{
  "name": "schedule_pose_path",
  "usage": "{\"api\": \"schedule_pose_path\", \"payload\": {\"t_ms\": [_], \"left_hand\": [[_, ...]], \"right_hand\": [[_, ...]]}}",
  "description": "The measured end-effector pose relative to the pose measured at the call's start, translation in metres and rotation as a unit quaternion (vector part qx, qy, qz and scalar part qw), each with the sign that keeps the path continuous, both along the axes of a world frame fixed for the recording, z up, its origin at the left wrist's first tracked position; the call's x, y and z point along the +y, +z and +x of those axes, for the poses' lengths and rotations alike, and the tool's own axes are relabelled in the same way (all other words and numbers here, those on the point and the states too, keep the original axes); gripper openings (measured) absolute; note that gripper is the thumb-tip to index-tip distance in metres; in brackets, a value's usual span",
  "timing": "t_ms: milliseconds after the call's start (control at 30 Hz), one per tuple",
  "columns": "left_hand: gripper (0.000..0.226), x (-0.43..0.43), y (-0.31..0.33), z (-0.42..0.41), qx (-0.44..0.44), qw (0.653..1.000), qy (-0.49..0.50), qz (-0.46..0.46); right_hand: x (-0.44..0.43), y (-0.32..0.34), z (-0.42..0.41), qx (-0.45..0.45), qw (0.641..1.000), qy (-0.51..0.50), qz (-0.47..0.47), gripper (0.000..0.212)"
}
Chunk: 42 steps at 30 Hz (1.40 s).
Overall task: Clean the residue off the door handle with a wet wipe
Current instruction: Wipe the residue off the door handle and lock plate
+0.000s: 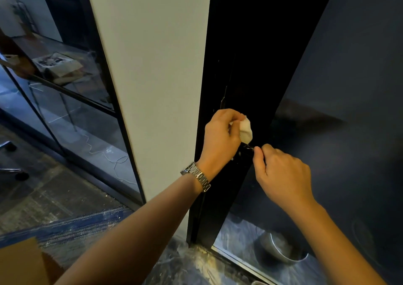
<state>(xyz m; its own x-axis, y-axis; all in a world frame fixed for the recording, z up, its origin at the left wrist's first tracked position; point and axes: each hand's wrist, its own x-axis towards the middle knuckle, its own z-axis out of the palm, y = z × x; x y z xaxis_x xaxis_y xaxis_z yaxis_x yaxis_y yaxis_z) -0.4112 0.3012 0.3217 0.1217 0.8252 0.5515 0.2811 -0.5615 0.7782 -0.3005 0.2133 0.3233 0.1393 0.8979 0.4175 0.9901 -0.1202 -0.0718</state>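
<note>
The left hand (220, 138), a metal-link wristwatch (196, 176) on its wrist, pinches a crumpled white wet wipe (246, 129) just above the small dark door handle (246, 150) on the black door edge. The right hand (281, 171) pinches the handle's tip.

At frame centre, a crumpled wet wipe (246, 131) is pinched in the left hand (220, 138); the dark door handle (247, 150) below is gripped by the right hand (281, 171).
</note>
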Motion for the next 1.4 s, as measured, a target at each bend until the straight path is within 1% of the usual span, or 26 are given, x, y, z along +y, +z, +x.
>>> {"api": "schedule_pose_path", "payload": {"t_ms": [33, 167, 200, 233, 333, 433, 467, 533, 567, 600, 700, 733, 767, 800, 833, 867, 933, 967, 1067, 1133, 1200, 1233, 1300, 1333, 1367, 1400], "left_hand": [[0.019, 0.000, -0.004, -0.001, -0.020, 1.000, 0.010, -0.020], [0.020, 0.004, -0.034, -0.005, -0.081, 0.983, 0.023, -0.164], [0.020, 0.004, -0.041, -0.005, -0.077, 0.980, 0.026, -0.182], [0.020, 0.002, -0.048, -0.006, -0.045, 0.982, 0.031, -0.179], [0.028, -0.003, -0.063, -0.007, 0.054, 0.990, 0.012, -0.128], [0.029, -0.006, -0.069, -0.008, 0.125, 0.989, -0.035, -0.066], [0.030, -0.005, -0.069, -0.009, 0.159, 0.985, -0.053, -0.041], [0.030, -0.001, -0.070, -0.017, 0.261, 0.961, -0.096, 0.013], [0.030, 0.003, -0.070, -0.020, 0.289, 0.951, -0.108, 0.034], [0.029, 0.004, -0.069, -0.022, 0.295, 0.950, -0.090, 0.052], [0.019, 0.001, -0.067, -0.016, 0.250, 0.967, -0.009, 0.055], [0.013, -0.003, -0.066, -0.009, 0.273, 0.959, -0.015, 0.074], [0.009, -0.007, -0.067, -0.004, 0.293, 0.948, -0.029, 0.119], [0.011, -0.010, -0.070, 0.001, 0.299, 0.942, -0.054, 0.145], [0.017, -0.015, -0.069, 0.003, 0.306, 0.940, -0.070, 0.133], [0.021, -0.017, -0.069, 0.004, 0.307, 0.943, -0.057, 0.116], [0.022, -0.016, -0.071, 0.002, 0.257, 0.961, -0.018, 0.100], [0.021, -0.017, -0.071, 0.003, 0.264, 0.960, -0.025, 0.093], [0.017, -0.011, -0.080, -0.001, 0.318, 0.933, -0.067, 0.152], [0.022, -0.009, -0.078, -0.004, 0.308, 0.944, -0.052, 0.106], [0.025, -0.010, -0.074, -0.001, 0.284, 0.954, -0.036, 0.088], [0.023, -0.009, -0.075, 0.001, 0.293, 0.950, -0.042, 0.097], [0.020, -0.006, -0.077, 0.002, 0.309, 0.936, -0.036, 0.167], [0.021, -0.003, -0.079, 0.000, 0.304, 0.938, -0.025, 0.164], [0.022, -0.003, -0.077, 0.001, 0.274, 0.954, -0.034, 0.117], [0.023, -0.005, -0.073, 0.001, 0.251, 0.965, -0.015, 0.077]], "right_hand": [[0.000, 0.000, 0.000, 0.000, 1.000, 0.002, -0.003, 0.036], [-0.003, -0.002, 0.004, 0.037, 0.999, 0.029, -0.001, 0.036], [-0.004, -0.003, 0.006, 0.052, 0.998, 0.037, 0.003, 0.035], [-0.005, -0.003, 0.007, 0.065, 0.997, 0.045, 0.004, 0.032], [-0.006, -0.007, 0.008, 0.072, 0.996, 0.050, 0.012, 0.030], [-0.006, -0.009, 0.006, 0.063, 0.996, 0.053, 0.032, 0.038], [-0.006, -0.009, 0.006, 0.062, 0.996, 0.054, 0.033, 0.040], [-0.007, -0.010, 0.006, 0.055, 0.996, 0.056, 0.032, 0.041], [-0.007, -0.011, 0.005, 0.051, 0.997, 0.056, 0.033, 0.040], [-0.007, -0.011, 0.005, 0.047, 0.997, 0.053, 0.035, 0.039], [-0.005, -0.012, 0.005, 0.038, 0.998, 0.041, 0.037, 0.034], [-0.005, -0.011, 0.004, 0.035, 0.998, 0.038, 0.037, 0.033], [-0.005, -0.011, 0.004, 0.032, 0.998, 0.036, 0.035, 0.031], [-0.005, -0.011, 0.004, 0.030, 0.998, 0.034, 0.032, 0.030], [-0.005, -0.010, 0.005, 0.029, 0.999, 0.033, 0.030, 0.030], [-0.005, -0.010, 0.005, 0.028, 0.999, 0.032, 0.030, 0.030], [-0.006, -0.010, 0.005, 0.027, 0.999, 0.032, 0.029, 0.033], [-0.006, -0.010, 0.005, 0.026, 0.999, 0.032, 0.030, 0.034], [-0.006, -0.011, 0.006, 0.023, 0.999, 0.035, 0.026, 0.036], [-0.006, -0.010, 0.006, 0.023, 0.999, 0.034, 0.028, 0.035], [-0.006, -0.010, 0.005, 0.021, 0.999, 0.033, 0.034, 0.035], [-0.006, -0.011, 0.005, 0.022, 0.999, 0.033, 0.035, 0.035], [-0.005, -0.012, 0.005, 0.024, 0.998, 0.037, 0.035, 0.035], [-0.006, -0.012, 0.005, 0.027, 0.998, 0.038, 0.035, 0.036], [-0.006, -0.012, 0.005, 0.030, 0.998, 0.040, 0.037, 0.037], [-0.006, -0.013, 0.005, 0.033, 0.998, 0.040, 0.039, 0.040]]}}
